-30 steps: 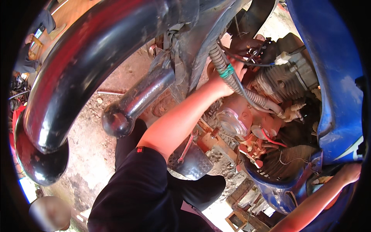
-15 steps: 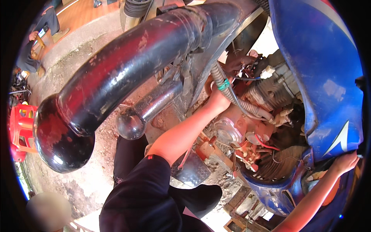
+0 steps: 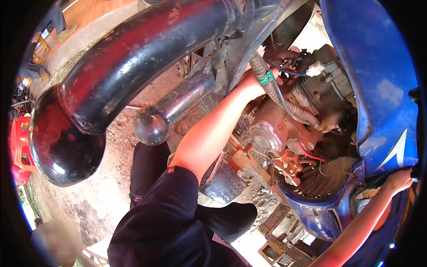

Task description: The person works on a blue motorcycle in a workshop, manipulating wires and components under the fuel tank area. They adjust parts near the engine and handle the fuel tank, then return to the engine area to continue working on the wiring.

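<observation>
My left hand (image 3: 254, 85) reaches in behind a ribbed grey hose (image 3: 279, 99) that has green tape round it, beside a dusty finned engine (image 3: 307, 94). Most of its fingers are hidden by the hose, so I cannot see what they touch. On the far right, my right hand (image 3: 399, 180) is closed at the lower edge of a large blue body panel (image 3: 378, 80). A small pale tip shows past its fingers; what it belongs to is unclear. A cable with a white connector (image 3: 315, 68) lies above the engine.
A thick black curved tube (image 3: 147, 58) crosses the upper left, above a smaller black round-ended bar (image 3: 153, 124). Below the engine are a blue fender (image 3: 318, 218) and a dark textured footplate (image 3: 222, 184). A red stool (image 3: 22, 149) and a seated person's legs are at left.
The whole view has shifted, with the engine and black tubes now higher in the picture. My left hand sits slightly farther in behind the hose. My right hand stays at the panel edge.
</observation>
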Motion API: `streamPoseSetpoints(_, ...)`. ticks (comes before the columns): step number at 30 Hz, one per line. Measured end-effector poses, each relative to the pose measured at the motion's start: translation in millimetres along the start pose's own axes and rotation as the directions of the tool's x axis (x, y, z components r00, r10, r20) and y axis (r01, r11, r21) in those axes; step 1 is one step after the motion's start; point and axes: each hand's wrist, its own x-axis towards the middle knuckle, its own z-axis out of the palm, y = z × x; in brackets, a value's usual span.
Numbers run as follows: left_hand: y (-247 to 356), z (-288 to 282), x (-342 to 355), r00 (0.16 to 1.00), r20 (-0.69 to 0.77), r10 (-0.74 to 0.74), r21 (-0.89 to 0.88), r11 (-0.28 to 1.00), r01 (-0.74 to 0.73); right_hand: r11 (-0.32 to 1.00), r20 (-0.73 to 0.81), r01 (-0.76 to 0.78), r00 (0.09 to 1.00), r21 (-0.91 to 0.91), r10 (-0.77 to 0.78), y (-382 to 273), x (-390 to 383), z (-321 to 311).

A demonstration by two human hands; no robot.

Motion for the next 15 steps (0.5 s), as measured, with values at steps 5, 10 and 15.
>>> streamPoseSetpoints(5, 36.0, 8.9, 1.6, 0.992, -0.111, 0.063, -0.027, 0.997, -0.067, 0.995, 0.005, -0.051, 0.999, 0.084, 0.051, -26.2, -3.8, -10.6)
streamPoseSetpoints(10, 64.9, 11.7, -3.2, 0.997, 0.042, 0.063, 0.152, 0.986, -0.069, 0.994, -0.026, 0.057, 0.998, -0.097, -0.059, -11.4, -2.0, -7.4)
streamPoseSetpoints(15, 71.1, 17.8, 6.5, 0.995, -0.004, -0.100, 0.345, 0.934, 0.095, 0.975, 0.040, 0.097, 0.995, -0.198, -0.091, 2.8, -2.9, -7.0)
